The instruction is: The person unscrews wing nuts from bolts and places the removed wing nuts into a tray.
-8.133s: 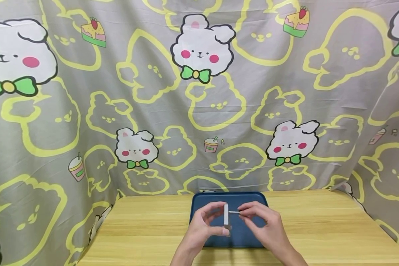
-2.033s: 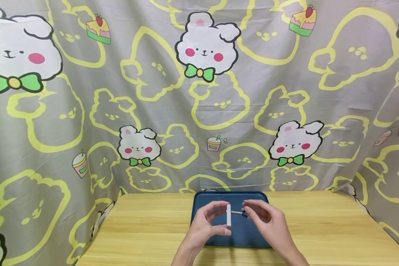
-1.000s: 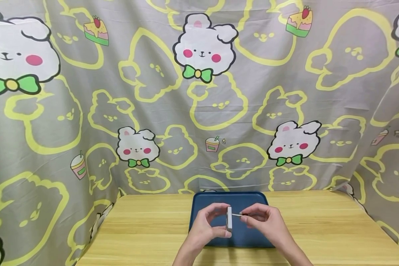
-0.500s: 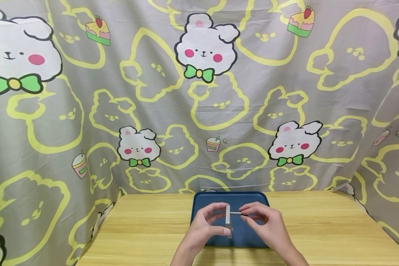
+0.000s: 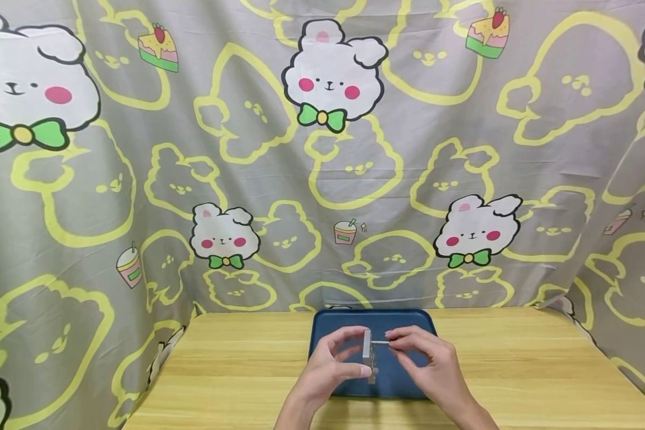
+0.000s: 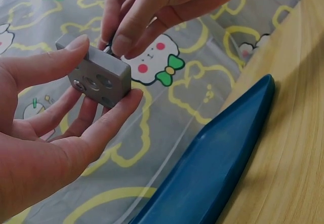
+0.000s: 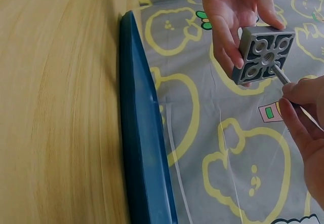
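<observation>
My left hand (image 5: pixel 328 364) holds a square grey metal plate (image 7: pixel 267 58) by its edges, thumb on one edge and fingers on the opposite one. In the right wrist view the plate's ribbed face shows round holes at the corners and one in the centre. A silver threaded bolt (image 7: pixel 281 75) stands in a corner hole, sticking out toward my right hand (image 5: pixel 432 358). Thumb and fingertips of that hand pinch the bolt's outer end, hiding most of it. In the left wrist view, the plate's other face (image 6: pixel 96 82) shows a small shiny round end in one hole.
Beneath both hands, a blue tray (image 5: pixel 408 388) lies on the light wooden table (image 5: pixel 236 358). A grey curtain (image 5: pixel 301 179) printed with cartoon bears hangs behind the table and along both sides.
My right fingers have shifted repeatedly around the bolt's end; two seconds ago its dark head showed beside them. The plate has turned slightly in my left hand, which keeps its hold.
</observation>
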Demonstrator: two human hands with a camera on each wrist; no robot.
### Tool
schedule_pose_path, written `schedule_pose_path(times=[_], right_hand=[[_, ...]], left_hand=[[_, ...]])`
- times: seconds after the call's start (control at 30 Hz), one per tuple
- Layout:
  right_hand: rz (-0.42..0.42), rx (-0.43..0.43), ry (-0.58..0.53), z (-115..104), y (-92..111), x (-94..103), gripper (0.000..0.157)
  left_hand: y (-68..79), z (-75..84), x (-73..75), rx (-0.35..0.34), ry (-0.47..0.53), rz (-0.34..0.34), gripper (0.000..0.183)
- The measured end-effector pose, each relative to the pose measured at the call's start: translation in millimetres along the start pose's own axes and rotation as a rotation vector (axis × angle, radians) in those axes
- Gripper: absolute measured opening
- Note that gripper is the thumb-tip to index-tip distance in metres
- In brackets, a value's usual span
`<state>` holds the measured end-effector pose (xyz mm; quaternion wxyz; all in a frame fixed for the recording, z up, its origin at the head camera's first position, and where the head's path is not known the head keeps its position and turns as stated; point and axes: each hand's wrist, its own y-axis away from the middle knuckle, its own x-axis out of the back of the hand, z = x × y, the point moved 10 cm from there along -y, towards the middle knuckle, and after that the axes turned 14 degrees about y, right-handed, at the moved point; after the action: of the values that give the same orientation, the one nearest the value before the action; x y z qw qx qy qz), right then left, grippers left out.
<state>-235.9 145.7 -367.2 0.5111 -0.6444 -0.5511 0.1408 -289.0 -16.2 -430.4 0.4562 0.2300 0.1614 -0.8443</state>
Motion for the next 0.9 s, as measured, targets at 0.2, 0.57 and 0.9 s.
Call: schedule_pose_path(times=[0.2,0.57,0.9], right_hand=[[-0.016,-0.017,0.005,1,-1,-1.6,0.042],[-0.027,-0.071,-0.085,5,-2,-1.8,0.037],[-0.074,-0.213,-0.13,18,1,-3.8,0.035]], left_hand=[[-0.4,1.3,0.6,-0.014,0.0,0.003,0.061],[-0.6,3.7,-0.1,-0.033,-0.013,-0.011,0.062],[-1.2,7.0,-0.6,-0.071,-0.045,-0.028,0.063]])
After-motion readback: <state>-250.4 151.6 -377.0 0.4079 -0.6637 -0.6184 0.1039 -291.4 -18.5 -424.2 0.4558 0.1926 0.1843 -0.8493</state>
